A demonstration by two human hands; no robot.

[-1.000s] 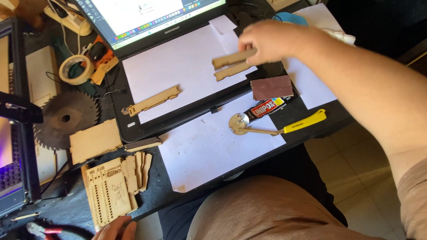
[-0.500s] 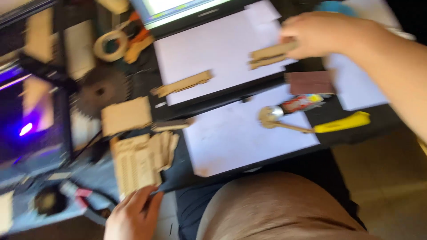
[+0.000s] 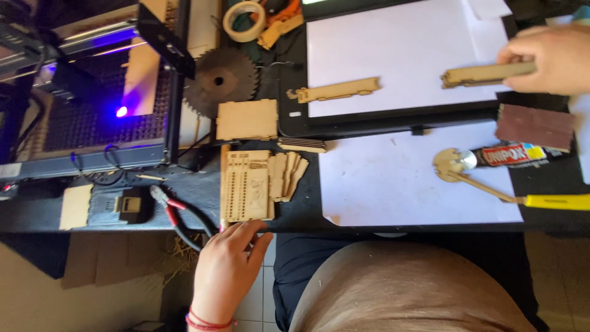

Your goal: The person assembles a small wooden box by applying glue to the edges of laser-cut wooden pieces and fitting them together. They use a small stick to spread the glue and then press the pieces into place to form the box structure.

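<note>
- Head view: right hand, upper right, is now lifting a wooden strip off the white sheet, fingers closed around it.
- Left hand, lower centre, is reaching up, fingers loosely open and empty, touching the engraved wooden panel.

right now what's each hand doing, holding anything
Left hand: open, fingers at the edge of the laser-cut wooden sheet, gripping nothing.
Right hand: closed on a long wooden strip.

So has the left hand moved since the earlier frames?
Yes. The left hand has come up from the table's near edge and its fingertips now touch the slotted wooden sheet beside the red-handled pliers.
</note>
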